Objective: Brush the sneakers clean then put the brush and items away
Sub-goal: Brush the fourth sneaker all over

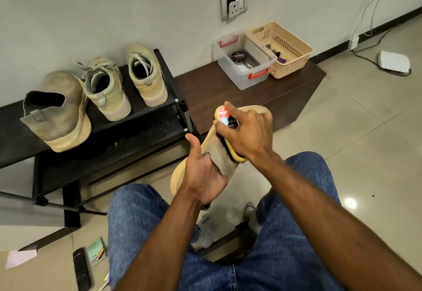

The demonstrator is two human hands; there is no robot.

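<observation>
Head view. Left hand [203, 174] — fingers tucked into the collar of a grey sneaker [219, 151], thumb up, holding it above the knees. Right hand [249, 135] — clamped over a yellow brush [226, 119], index finger raised, bristles down on the sneaker's upper. Black rack [137, 117] at left carries three more sneakers: grey one [59, 110], two beige [107, 89] [146, 76]. Brown bench [228, 85] holds a clear box [244, 67] with a polish tin [238, 56], touching a beige basket [280, 48].
</observation>
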